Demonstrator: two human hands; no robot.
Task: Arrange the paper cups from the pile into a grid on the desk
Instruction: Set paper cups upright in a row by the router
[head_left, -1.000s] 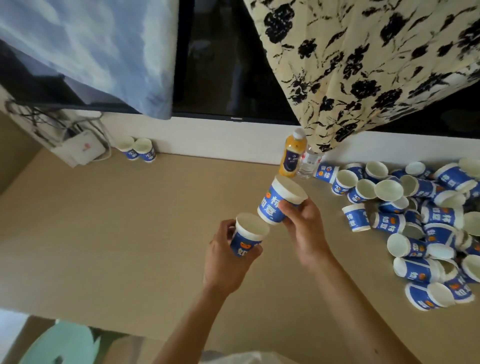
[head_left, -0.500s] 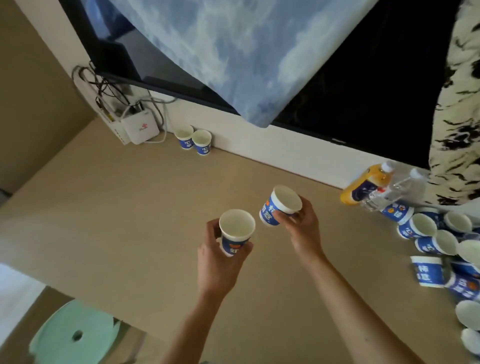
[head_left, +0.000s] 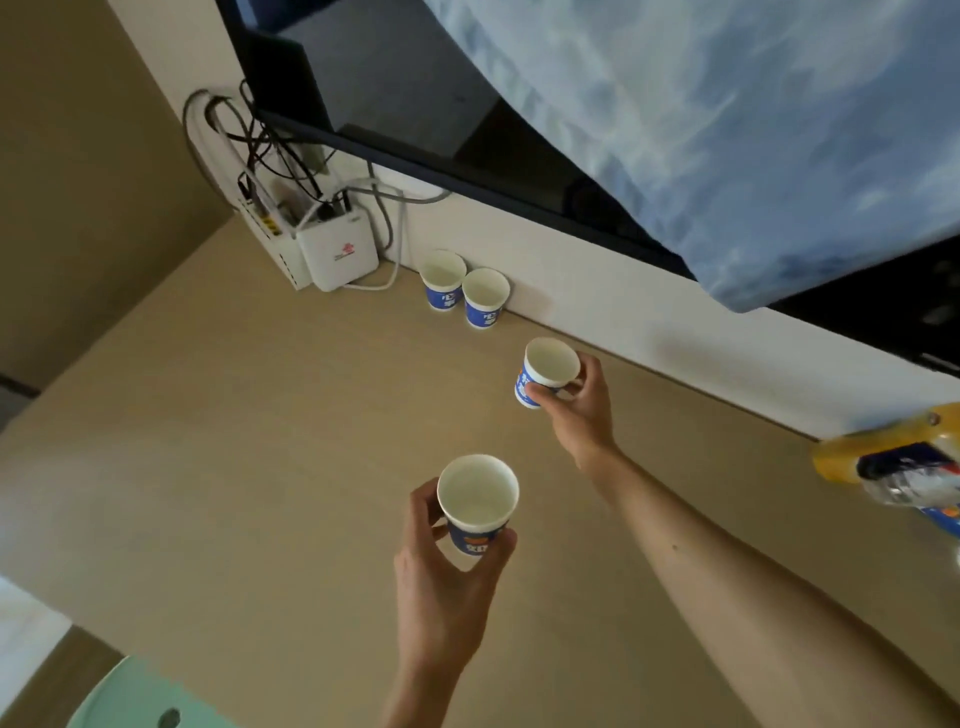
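Note:
Two blue-and-white paper cups (head_left: 442, 280) (head_left: 484, 299) stand upright side by side against the white back wall of the desk (head_left: 234, 441). My right hand (head_left: 576, 402) grips a third cup (head_left: 548, 369) a short way right of that pair, close to the desk surface; whether it touches the desk I cannot tell. My left hand (head_left: 447, 561) holds another cup (head_left: 477, 504), mouth up, above the middle of the desk. The pile of cups is out of view to the right.
A white router (head_left: 340, 254) with tangled cables sits at the back left corner. A dark screen (head_left: 415, 104) draped with blue cloth (head_left: 727, 130) hangs above the wall. An orange drink bottle (head_left: 883, 457) lies at the right edge. A mint-green stool (head_left: 135, 696) stands below the desk's front edge.
The view has swung left, away from the pile. My right hand has carried its cup forward to beside the two standing cups. My left hand has kept its cup over the middle of the desk.

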